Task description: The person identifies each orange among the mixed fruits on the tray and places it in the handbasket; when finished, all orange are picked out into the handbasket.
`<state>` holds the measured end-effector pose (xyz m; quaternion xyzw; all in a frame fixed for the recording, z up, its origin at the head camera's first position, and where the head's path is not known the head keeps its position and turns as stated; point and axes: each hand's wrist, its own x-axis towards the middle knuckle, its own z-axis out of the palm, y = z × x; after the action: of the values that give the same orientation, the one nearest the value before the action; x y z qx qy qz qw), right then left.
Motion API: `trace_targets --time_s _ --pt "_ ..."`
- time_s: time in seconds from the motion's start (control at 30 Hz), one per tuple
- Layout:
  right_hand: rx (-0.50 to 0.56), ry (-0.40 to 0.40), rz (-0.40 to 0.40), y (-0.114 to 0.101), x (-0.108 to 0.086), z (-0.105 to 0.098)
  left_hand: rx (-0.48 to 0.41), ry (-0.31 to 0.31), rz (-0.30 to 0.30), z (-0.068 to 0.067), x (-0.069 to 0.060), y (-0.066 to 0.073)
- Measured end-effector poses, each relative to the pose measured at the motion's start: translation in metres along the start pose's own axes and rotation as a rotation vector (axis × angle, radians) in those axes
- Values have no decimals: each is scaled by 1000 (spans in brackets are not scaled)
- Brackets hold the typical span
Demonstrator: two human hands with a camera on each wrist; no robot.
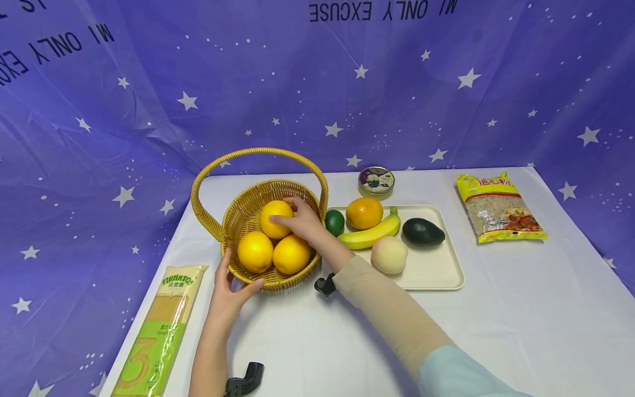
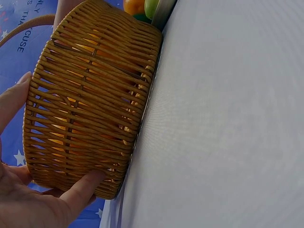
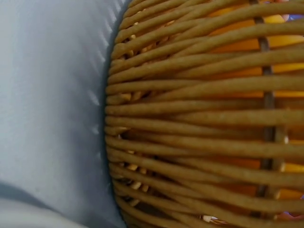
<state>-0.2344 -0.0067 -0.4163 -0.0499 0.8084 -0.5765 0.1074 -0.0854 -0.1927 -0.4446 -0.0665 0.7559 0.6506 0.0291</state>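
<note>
A wicker basket (image 1: pixel 238 218) with a tall arched handle stands at the table's left, three oranges inside. My right hand (image 1: pixel 303 220) reaches over its right rim and holds the rear orange (image 1: pixel 275 212), thumb across the top and fingers behind. Two more oranges (image 1: pixel 255 252) (image 1: pixel 292 255) lie in front of that one. With thumb and fingers spread, my left hand (image 1: pixel 230 300) touches the basket's front left side. The left wrist view shows its fingers (image 2: pixel 85 187) straight against the woven wall. Only the basket's weave (image 3: pixel 199 114) and orange colour behind it show in the right wrist view.
Right of the basket, a cream tray (image 1: pixel 436 270) carries a banana (image 1: pixel 367 237), an orange (image 1: pixel 364 213), an avocado (image 1: pixel 423 231), a pale peach (image 1: pixel 389 255) and a green fruit (image 1: pixel 334 223). A round tin (image 1: pixel 376 182), a yellow bag (image 1: pixel 501 209) and a spaghetti pack (image 1: pixel 159 331) lie around.
</note>
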Motion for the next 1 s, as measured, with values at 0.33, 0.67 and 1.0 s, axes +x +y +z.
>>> trace_targets --time_s 0.33,0.67,1.0 --pt "-72 -38 2 0 0 3 16 4 0 -1 0 0" --pt "-134 -181 26 0 -2 5 22 -2 2 -2 0 0" --pt "-244 -118 -36 -4 -10 0 15 -2 5 -1 1 -1"
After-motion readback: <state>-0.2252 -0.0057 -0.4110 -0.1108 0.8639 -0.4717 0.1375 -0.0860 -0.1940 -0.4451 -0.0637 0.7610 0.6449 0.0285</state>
